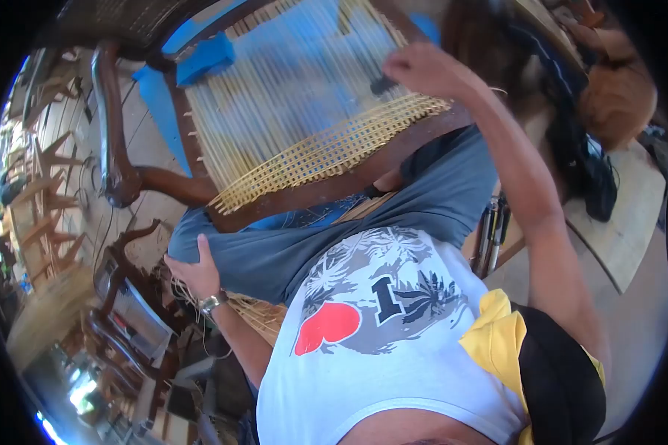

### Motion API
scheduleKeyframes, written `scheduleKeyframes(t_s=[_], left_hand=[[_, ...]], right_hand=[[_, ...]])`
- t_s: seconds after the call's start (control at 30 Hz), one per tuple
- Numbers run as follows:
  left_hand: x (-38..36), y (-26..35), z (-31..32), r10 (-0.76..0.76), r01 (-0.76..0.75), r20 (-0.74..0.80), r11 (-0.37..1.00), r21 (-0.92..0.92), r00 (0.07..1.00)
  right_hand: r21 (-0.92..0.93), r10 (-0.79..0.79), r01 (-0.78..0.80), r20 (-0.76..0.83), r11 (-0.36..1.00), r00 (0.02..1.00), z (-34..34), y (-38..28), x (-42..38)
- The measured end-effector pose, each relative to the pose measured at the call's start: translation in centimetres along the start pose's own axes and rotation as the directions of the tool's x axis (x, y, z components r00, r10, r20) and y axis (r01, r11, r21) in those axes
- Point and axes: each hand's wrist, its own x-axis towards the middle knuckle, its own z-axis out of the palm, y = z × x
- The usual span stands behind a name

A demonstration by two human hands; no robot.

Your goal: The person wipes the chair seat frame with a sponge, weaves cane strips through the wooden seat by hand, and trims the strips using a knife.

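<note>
A dark wooden chair frame [300, 202] stands tilted in front of my knees, its seat strung with pale cane strands [274, 111]. Along the near edge runs a band of woven cane [334, 156]. Above the right end of that band is my right hand [425, 68], its fingers closed around a small dark object [382, 84], blurred and partly covered. My left hand [195, 271] lies against my left thigh, thumb stretched out and fingers apart. Loose cane strands [179, 291] hang just under it.
Blue pieces [206, 58] are at the frame's left side. Dark carved chair parts [119, 271] crowd the floor at left, with more wooden frames [48, 193] beyond. A curved pale board [627, 215] lies at right. Another person's arm [608, 41] shows at upper right.
</note>
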Motion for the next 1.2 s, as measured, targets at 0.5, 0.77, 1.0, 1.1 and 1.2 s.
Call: scheduleKeyframes(t_s=[0.5,0.77,1.0,1.1,1.2], left_hand=[[-0.9,2.1,0.3,-0.148,0.145,-0.042,0.988,-0.061,0.988],[-2.5,5.3,-0.2,0.284,-0.298,-0.157,0.952,-0.072,0.946],[-10.7,23.5,5.1,0.721,0.749,0.6,0.173,-0.64,0.346],[-10.6,27.9,7.2,0.747,0.822,0.58,0.081,-0.564,0.324],[-11.1,29.1,5.0,0.716,0.743,0.578,0.124,-0.658,0.392]], right_hand=[[-0.09,0.124,-0.13,-0.069,0.987,0.99,-3.9,3.2,-5.0],[0.126,0.259,-0.227,-0.424,0.966,0.868,-2.3,2.7,-9.2],[0.826,0.191,-0.116,0.01,0.552,0.982,10.9,-8.9,-10.7],[0.689,0.131,-0.129,0.049,0.713,0.99,7.6,-7.9,-10.9],[0.111,0.19,-0.154,-0.546,0.982,0.816,4.5,0.7,-9.7]])
